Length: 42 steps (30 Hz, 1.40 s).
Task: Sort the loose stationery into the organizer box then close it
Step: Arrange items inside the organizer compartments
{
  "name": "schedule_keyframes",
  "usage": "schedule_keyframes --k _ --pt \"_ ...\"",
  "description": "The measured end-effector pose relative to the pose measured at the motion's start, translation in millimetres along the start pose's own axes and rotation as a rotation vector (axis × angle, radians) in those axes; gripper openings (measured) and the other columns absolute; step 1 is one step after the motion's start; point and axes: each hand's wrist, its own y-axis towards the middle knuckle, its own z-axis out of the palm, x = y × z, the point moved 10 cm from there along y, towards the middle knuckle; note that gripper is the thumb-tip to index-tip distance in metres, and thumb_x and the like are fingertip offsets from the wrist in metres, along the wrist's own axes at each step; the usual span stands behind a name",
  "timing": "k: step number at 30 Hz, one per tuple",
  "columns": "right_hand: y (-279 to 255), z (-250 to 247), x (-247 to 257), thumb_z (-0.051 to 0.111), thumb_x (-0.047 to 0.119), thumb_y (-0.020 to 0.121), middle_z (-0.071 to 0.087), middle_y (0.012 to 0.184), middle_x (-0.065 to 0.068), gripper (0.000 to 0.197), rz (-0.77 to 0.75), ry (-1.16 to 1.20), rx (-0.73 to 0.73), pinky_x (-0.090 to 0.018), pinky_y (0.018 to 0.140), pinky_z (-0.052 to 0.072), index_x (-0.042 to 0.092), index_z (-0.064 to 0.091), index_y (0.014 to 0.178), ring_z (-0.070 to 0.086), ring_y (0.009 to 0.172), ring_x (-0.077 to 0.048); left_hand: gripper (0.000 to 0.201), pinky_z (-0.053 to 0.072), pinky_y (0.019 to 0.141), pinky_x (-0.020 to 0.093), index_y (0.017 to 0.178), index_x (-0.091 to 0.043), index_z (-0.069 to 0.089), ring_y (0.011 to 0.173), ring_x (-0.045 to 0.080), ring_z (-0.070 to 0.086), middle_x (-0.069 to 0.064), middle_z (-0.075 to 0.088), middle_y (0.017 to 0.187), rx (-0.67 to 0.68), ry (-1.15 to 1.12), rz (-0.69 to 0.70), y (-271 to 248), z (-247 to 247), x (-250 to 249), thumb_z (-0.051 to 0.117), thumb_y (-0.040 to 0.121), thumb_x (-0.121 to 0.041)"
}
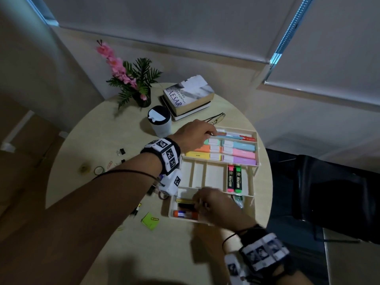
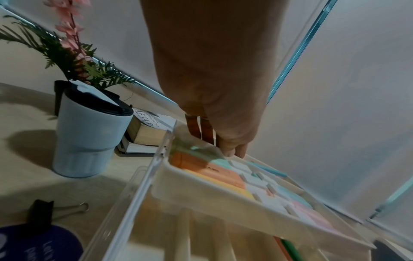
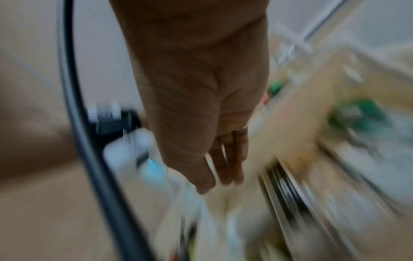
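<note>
The white organizer box (image 1: 258, 150) stands open in stepped tiers. Its top tray (image 2: 201, 187) holds pastel highlighters (image 1: 242, 154) and pens (image 1: 236, 136). My left hand (image 1: 212, 133) reaches over that tray's left end, with straight fingers (image 2: 232, 150) touching down by the pen ends. The middle tray (image 1: 214, 175) holds a pink and a green highlighter (image 1: 234, 178). The lowest tray (image 1: 170, 210) holds a glue stick (image 1: 185, 214), a black item and a yellow ruler. My right hand (image 1: 197, 199) hovers over it, blurred. In the right wrist view its fingers (image 3: 225, 169) hang loose and hold nothing.
Loose on the round table's left side lie binder clips (image 1: 121, 151), paper clips (image 1: 109, 164), tape rolls (image 1: 99, 170), a green sticky pad (image 1: 150, 220) and a dark pen (image 1: 136, 208). A cup (image 1: 160, 122), stacked books (image 1: 189, 95), glasses (image 1: 216, 118) and a flower pot (image 1: 141, 97) stand behind.
</note>
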Motion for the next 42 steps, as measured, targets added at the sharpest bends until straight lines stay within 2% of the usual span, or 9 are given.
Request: schedule_keyframes --k 5,11,18,23,27,30,34,39,42 --pt "7.7 -182.1 -61.7 0.061 0.012 0.1 0.074 0.099 -0.001 0.018 0.156 -0.175 -0.592 -0.035 0.073 0.053 0.019 0.075 0.109 0.065 0.082 -0.021 0.028 0.06 0.083 0.038 0.12 -0.026 0.074 0.1 0.019 0.069 0.0 0.073 0.122 -0.002 -0.015 0.015 -0.2 0.0 -3.9 0.059 0.101 -0.013" --pt "41.9 -196.9 -121.0 0.061 0.015 0.096 0.076 0.103 -0.008 0.027 0.2 -0.482 -0.329 -0.044 0.073 0.053 0.022 0.075 0.118 0.058 0.089 -0.034 0.03 0.057 0.089 0.041 0.124 -0.027 0.073 0.107 0.02 0.065 0.0 0.071 0.121 -0.005 0.047 0.039 0.7 1.3 -4.3 0.059 0.101 -0.013" --pt "42.2 -197.7 -105.1 0.078 0.023 0.087 0.068 0.108 -0.009 0.033 0.062 -0.49 -0.355 -0.041 0.074 0.053 0.018 0.075 0.12 0.06 0.093 -0.03 0.034 0.049 0.086 0.038 0.128 -0.025 0.074 0.104 0.022 0.058 0.0 0.067 0.108 0.014 0.15 0.156 3.0 1.6 -12.9 0.058 0.101 -0.013" --pt "51.8 -192.5 -100.0 0.064 0.044 0.095 0.068 0.104 -0.009 0.034 0.127 -0.621 -0.332 -0.042 0.078 0.048 0.023 0.075 0.119 0.06 0.094 -0.033 0.029 0.052 0.087 0.046 0.112 -0.022 0.08 0.098 0.028 0.063 0.003 0.071 0.102 -0.006 0.271 0.167 5.5 -3.0 -28.5 0.059 0.095 -0.014" --pt "51.2 -186.2 -103.3 0.064 0.036 0.093 0.065 0.107 -0.009 0.032 0.172 -0.585 -0.348 -0.042 0.076 0.049 0.017 0.072 0.117 0.059 0.091 -0.032 0.02 0.051 0.086 0.046 0.098 -0.023 0.077 0.092 0.028 0.062 0.001 0.066 0.095 -0.008 0.35 0.148 5.4 1.6 -35.6 0.058 0.091 -0.019" --pt "45.9 -186.1 -100.2 0.07 0.023 0.087 0.067 0.106 -0.011 0.027 0.18 -0.521 -0.427 -0.044 0.075 0.05 0.013 0.073 0.111 0.059 0.091 -0.035 0.025 0.047 0.09 0.042 0.114 -0.023 0.072 0.104 0.028 0.063 0.003 0.067 0.111 0.021 0.361 0.139 -0.2 4.5 -31.4 0.062 0.091 -0.027" --pt "46.0 -180.4 -89.8 0.079 0.009 0.074 0.068 0.098 -0.018 0.029 0.195 -0.545 -0.47 -0.048 0.073 0.055 0.008 0.076 0.103 0.063 0.086 -0.043 0.039 0.047 0.098 0.044 0.133 -0.023 0.065 0.12 0.028 0.057 0.006 0.06 0.13 -0.011 0.166 0.116 -29.6 -17.6 -11.7 0.067 0.094 -0.028" --pt "55.4 -180.1 -77.0 0.063 0.013 0.088 0.067 0.083 -0.023 0.016 0.262 -0.673 -0.498 -0.047 0.067 0.056 0.003 0.076 0.09 0.062 0.074 -0.045 0.028 0.051 0.081 0.029 0.123 -0.018 0.07 0.095 0.016 0.063 0.0 0.062 0.12 -0.133 -0.088 0.038 -110.5 -82.4 54.9 0.067 0.095 -0.017" --pt "55.1 -177.6 -55.3 0.07 0.015 0.087 0.065 0.094 -0.029 0.018 0.316 -0.67 -0.557 -0.05 0.075 0.053 0.003 0.074 0.1 0.061 0.084 -0.049 0.021 0.053 0.078 0.03 0.116 -0.018 0.074 0.089 0.015 0.065 -0.004 0.067 0.11 -0.163 -0.067 -0.099 -171.3 -112.9 123.4 0.066 0.096 -0.015"
